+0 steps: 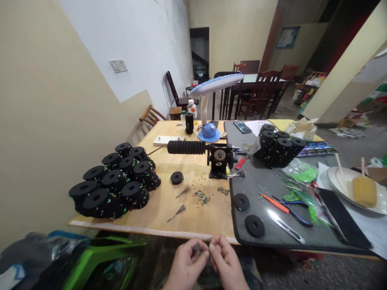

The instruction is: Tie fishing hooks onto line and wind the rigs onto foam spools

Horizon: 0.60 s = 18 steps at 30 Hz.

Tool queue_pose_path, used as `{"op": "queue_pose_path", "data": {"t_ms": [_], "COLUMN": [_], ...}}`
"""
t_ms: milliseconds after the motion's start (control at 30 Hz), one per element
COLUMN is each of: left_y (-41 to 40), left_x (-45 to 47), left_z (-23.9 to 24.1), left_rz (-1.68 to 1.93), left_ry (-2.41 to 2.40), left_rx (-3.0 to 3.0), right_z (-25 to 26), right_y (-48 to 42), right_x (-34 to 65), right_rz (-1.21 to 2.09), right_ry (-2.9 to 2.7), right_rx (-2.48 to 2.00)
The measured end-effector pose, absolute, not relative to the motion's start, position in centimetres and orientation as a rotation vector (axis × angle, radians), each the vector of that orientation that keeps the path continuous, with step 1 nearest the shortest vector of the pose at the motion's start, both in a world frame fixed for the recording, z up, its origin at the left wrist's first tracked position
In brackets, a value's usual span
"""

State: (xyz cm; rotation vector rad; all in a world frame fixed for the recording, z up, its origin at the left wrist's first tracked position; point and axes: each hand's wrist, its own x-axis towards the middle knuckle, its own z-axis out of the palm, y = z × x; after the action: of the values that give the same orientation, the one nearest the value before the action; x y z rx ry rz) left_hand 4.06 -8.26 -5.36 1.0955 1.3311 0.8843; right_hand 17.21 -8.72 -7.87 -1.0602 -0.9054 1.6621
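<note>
My left hand (190, 261) and my right hand (223, 257) are close together just off the front edge of the table, fingers closed in pinches. A small dark grey piece shows between the left fingers; I cannot make out what it is. Whatever the right fingertips pinch is too small to tell. Beyond the hands lie a grey fan-shaped bundle of fine strands (178, 212), a second such bundle (184, 191) and a scatter of small coloured beads (201, 197). Black foam rings, one at the right front (254, 225) and another behind it (242, 201), lie flat on a grey mat.
Stacked black foam rings (113, 177) fill the table's left side; more stacks (279, 145) stand at the right. A black winding device (219, 159) carries a row of rings. Around are a blue lamp (208, 131), pliers (298, 211), tweezers (286, 226) and a plate (338, 177).
</note>
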Motion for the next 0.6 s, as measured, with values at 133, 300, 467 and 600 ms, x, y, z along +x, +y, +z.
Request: {"op": "queue_pose_path", "data": {"t_ms": [133,300,467,600], "left_y": [-7.9,-7.5,-7.4,-7.3], "left_x": [3.7,3.3,3.2,3.0], "left_z": [-4.3,-3.9,-4.6,-4.6], "left_rz": [0.947,0.984,1.057,1.061], "left_ry": [1.289,1.247,1.311,1.337], "left_rx": [1.112,1.103,1.104,1.129], "right_z": [-7.8,-8.6,-8.5,-8.6], "right_y": [-8.6,-8.6,-8.9,-9.0], "right_x": [17.7,17.8,18.0,18.2], "right_rz": [1.652,1.569,1.522,1.511], "right_ry": [-1.048,-1.236,-1.284,-1.271], "right_rx": [-1.095,-1.203,-1.267,-1.264]}}
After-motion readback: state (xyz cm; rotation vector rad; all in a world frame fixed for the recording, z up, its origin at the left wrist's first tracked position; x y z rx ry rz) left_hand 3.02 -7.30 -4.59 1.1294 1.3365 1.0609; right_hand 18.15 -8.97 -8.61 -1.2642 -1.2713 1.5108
